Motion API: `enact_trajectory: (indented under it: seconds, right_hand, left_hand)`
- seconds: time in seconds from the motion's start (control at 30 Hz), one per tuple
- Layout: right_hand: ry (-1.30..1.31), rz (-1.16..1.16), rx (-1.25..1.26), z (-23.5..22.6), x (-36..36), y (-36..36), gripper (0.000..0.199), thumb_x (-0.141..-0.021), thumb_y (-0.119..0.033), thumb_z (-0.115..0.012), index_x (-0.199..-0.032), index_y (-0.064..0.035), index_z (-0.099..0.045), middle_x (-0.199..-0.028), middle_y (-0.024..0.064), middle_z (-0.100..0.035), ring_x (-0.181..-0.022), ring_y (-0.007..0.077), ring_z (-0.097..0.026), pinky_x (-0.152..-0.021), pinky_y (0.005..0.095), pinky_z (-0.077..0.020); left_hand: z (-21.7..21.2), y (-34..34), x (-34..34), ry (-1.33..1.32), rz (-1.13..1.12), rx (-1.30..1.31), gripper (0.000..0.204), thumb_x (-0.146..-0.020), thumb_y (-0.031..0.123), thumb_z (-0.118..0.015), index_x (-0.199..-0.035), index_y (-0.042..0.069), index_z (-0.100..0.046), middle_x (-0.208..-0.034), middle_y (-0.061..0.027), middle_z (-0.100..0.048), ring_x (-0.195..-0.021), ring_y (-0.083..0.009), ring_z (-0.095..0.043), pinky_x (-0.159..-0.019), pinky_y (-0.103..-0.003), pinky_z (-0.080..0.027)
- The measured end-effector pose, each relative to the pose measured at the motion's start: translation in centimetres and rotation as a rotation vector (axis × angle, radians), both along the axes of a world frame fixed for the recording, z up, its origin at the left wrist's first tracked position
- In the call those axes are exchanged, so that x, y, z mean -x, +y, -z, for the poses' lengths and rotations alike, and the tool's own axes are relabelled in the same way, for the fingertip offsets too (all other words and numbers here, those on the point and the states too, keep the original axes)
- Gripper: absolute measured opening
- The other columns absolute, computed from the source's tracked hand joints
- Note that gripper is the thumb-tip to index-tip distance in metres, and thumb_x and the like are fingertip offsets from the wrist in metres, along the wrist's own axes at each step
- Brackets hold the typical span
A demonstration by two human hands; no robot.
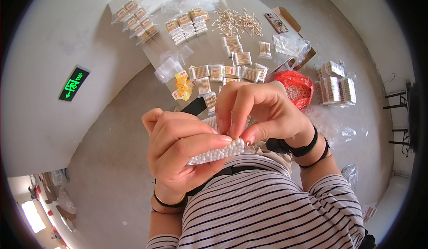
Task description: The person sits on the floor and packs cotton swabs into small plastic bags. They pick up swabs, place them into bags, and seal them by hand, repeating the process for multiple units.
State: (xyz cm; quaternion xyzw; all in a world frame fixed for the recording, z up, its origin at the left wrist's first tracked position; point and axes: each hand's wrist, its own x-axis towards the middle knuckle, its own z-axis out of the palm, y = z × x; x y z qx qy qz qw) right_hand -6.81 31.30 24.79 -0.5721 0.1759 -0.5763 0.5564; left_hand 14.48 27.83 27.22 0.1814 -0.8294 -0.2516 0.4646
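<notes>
Close in front of me, a small clear pack of cotton swabs [218, 154] is held with its white tips turned up toward my view. My left hand [176, 144] is closed around it, thumb below and fingers above. At the pack's right end, the fingertips of my right hand [263, 111] are pinched on its upper edge; exactly what lies between them is hidden. Beyond my hands, several bagged bundles of cotton swabs [203, 86] lie on the grey table [243, 1], with yellow-and-white cards [182, 86] to their left.
Loose cotton swabs [237, 22] are heaped farther back, left of a phone [276, 22]. Stacked packs [185, 26] stand at the back left near clear bags [170, 68]. A red bag [292, 88] of swabs sits to the right, and more stacked packs [330, 88] lie beyond it.
</notes>
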Motion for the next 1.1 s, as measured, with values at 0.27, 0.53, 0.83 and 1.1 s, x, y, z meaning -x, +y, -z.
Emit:
enact_trajectory:
  seconds: [0.27, 0.53, 0.83, 1.1]
  right_hand:
    - [-0.081, -0.095, -0.070, 0.8, 0.0, -0.7, 0.020, -0.088, -0.015, -0.082, -0.097, -0.0025, -0.069, -0.102, 0.0123, -0.064, -0.099, 0.0222, -0.061, -0.090, 0.0347, -0.0474]
    - [0.077, 0.187, -0.108, 2.7, -0.6, -0.9, 0.048, -0.086, -0.025, -0.085, -0.120, -0.0012, -0.061, -0.113, 0.0091, -0.062, -0.110, 0.0195, -0.059, -0.098, 0.0355, -0.0442]
    - [0.279, 0.718, -0.035, 4.6, -3.3, -1.8, 0.022, -0.105, -0.020, -0.061, -0.098, 0.0005, -0.055, -0.086, 0.0056, -0.054, -0.077, 0.0153, -0.046, -0.072, 0.0291, -0.0417]
    - [0.433, 0.817, 0.092, 2.2, -3.3, -1.0, 0.022, -0.109, -0.014, -0.049, -0.092, -0.0011, -0.051, -0.079, 0.0046, -0.045, -0.069, 0.0133, -0.039, -0.063, 0.0287, -0.0353]
  left_hand:
    - [0.7, -0.4, 0.4, -0.001, -0.011, 0.006, 0.031, -0.069, 0.020, -0.092, -0.095, 0.018, -0.074, -0.089, 0.0058, -0.067, -0.081, -0.0143, -0.061, -0.090, -0.034, -0.035]
    - [3.5, -2.0, 0.2, 0.422, 0.031, -0.564, 0.026, -0.089, 0.011, -0.077, -0.111, 0.003, -0.065, -0.104, -0.0057, -0.067, -0.093, -0.0112, -0.061, -0.081, -0.026, -0.048]
    - [5.3, -2.5, 1.3, 0.674, 0.089, -0.959, 0.029, -0.098, 0.013, -0.070, -0.123, 0.001, -0.062, -0.112, -0.0039, -0.067, -0.105, -0.0092, -0.061, -0.096, -0.027, -0.046]
    - [5.4, -2.0, 0.2, 0.500, 0.077, -0.787, 0.028, -0.094, 0.007, -0.074, -0.120, 0.000, -0.066, -0.111, -0.0034, -0.069, -0.102, -0.0090, -0.061, -0.092, -0.027, -0.046]
